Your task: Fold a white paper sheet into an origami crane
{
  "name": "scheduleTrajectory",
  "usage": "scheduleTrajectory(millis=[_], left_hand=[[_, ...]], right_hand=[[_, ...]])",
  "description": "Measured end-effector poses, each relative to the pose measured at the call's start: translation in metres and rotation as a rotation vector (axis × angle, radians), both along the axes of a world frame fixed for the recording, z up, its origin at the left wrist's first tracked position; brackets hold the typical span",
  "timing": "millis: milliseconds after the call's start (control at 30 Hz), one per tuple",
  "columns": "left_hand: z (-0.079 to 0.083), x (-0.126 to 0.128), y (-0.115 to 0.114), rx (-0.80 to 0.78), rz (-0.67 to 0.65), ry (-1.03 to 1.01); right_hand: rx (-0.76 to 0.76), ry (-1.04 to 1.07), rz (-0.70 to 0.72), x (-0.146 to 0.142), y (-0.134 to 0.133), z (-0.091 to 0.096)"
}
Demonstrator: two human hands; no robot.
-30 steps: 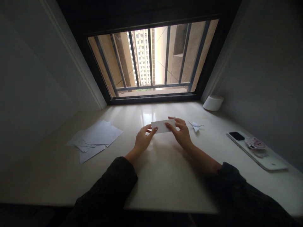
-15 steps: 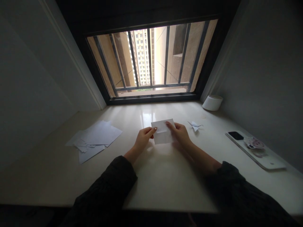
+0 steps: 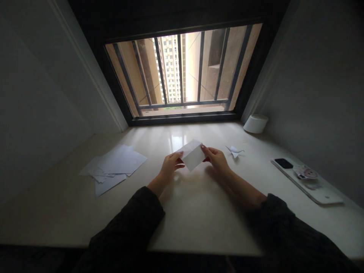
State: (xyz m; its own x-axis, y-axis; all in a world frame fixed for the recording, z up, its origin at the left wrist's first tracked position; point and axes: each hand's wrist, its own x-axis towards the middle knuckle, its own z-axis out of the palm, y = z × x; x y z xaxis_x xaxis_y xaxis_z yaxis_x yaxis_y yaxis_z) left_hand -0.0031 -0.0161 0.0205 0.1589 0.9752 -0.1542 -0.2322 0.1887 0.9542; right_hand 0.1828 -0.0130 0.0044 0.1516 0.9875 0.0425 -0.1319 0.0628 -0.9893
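Note:
A small white sheet of paper (image 3: 192, 154) is held up above the pale countertop, creased across its middle and turned so one corner points down toward me. My left hand (image 3: 170, 163) pinches its left corner between thumb and fingers. On the opposite side, my right hand (image 3: 215, 156) grips the right corner, thumb on top. Just right of that hand lies a folded white paper crane (image 3: 235, 151). Fingers behind the sheet are partly hidden.
Loose white papers (image 3: 115, 167) lie in a pile on the left of the countertop (image 3: 182, 220). To the right rests a white phone (image 3: 307, 182) with a round cartoon grip. A white rounded device (image 3: 255, 124) stands in the back right corner, by the barred window (image 3: 182, 72).
The paper has been turned from lying square to standing on a corner, its crease now running diagonally. My left hand has shifted slightly left, and both hands still hold it.

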Motion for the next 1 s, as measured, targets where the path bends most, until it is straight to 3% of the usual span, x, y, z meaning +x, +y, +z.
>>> scheduleTrajectory(millis=[333,700,833,1000], left_hand=[[0.0034,-0.0024,0.0019,-0.031,-0.014,0.016],[-0.0032,-0.0057,0.0042,-0.077,-0.242,0.002],[-0.0056,-0.0041,0.0045,-0.060,-0.216,-0.054],[-0.0015,-0.0023,0.0028,-0.013,-0.082,-0.119]], right_hand=[[0.026,-0.087,0.000,0.0027,-0.0001,-0.0011],[-0.017,-0.025,0.141,0.0012,0.0000,-0.0026],[-0.033,0.027,0.137,-0.0002,0.0001,-0.0033],[-0.148,0.160,0.215,-0.0052,-0.0053,0.0020]])
